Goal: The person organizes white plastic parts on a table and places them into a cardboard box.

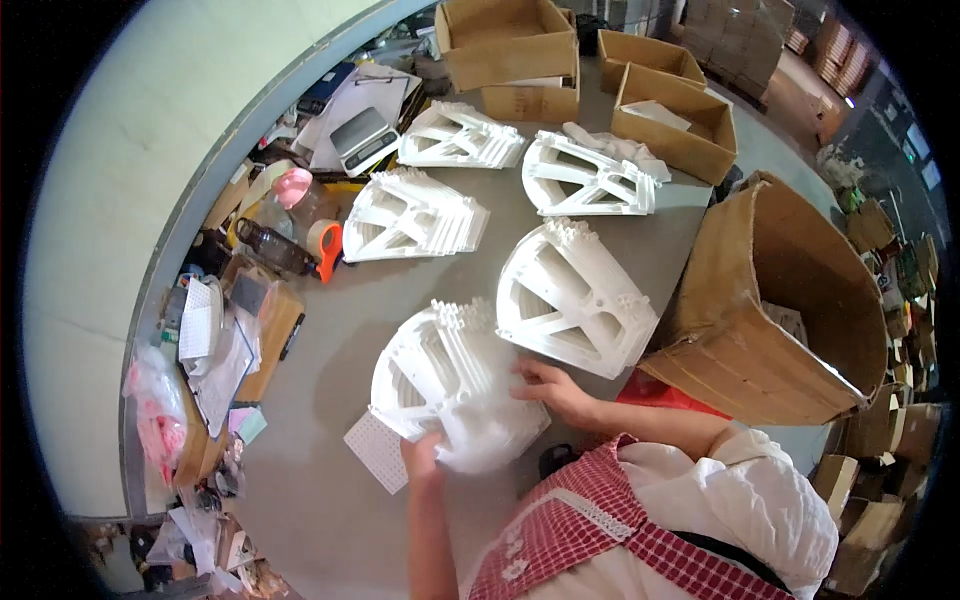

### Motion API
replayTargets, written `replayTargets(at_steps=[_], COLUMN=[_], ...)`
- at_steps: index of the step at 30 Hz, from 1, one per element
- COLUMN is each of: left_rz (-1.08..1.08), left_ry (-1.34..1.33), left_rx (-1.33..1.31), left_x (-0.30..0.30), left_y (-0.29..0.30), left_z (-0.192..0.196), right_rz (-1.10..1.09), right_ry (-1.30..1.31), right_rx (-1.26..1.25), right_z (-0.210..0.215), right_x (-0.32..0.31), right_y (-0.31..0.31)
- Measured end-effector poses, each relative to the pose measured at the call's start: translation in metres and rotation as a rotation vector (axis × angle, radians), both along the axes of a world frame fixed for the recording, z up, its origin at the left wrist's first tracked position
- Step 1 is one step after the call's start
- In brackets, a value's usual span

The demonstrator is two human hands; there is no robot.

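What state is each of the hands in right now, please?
Left hand: at the nearest white stack, fingers partly hidden; grip cannot be told.
Right hand: fingers bent, beside that stack; grip cannot be told.

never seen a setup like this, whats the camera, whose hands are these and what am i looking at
There is no machine here: a person works with two bare hands. The single picture comes from a wide fisheye camera on their head, looking down, so straight edges bend near the rim.

On the grey table, the left hand touches the near edge of a stack of white fan-shaped parts, and the right hand is at its right side. That side is blurred, so the exact grip is unclear. Farther away stand four similar stacks. A scale and an orange tape dispenser lie to the left; a large open cardboard box is to the right.
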State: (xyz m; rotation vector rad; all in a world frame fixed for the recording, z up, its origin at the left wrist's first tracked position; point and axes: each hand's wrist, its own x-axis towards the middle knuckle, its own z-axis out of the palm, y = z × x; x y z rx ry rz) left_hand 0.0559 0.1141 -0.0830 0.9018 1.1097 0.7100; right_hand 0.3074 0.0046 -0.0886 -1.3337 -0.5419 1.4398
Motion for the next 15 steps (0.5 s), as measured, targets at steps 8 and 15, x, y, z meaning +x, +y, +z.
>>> replayTargets(at_steps=[8,15], left_rz=[-0.105,-0.106], left_ry=[-0.01,0.089], left_rx=[-0.065,0.174], left_x=[-0.069,-0.067], left_y=[-0.044,-0.103], left_z=[-0.013,0.007], right_rz=[-0.025,0.021], right_ry=[0.139,0.062], right_rx=[-0.032,0.052], right_z=[-0.008,0.013], right_x=[-0.017,-0.065], right_y=[-0.04,-0.049])
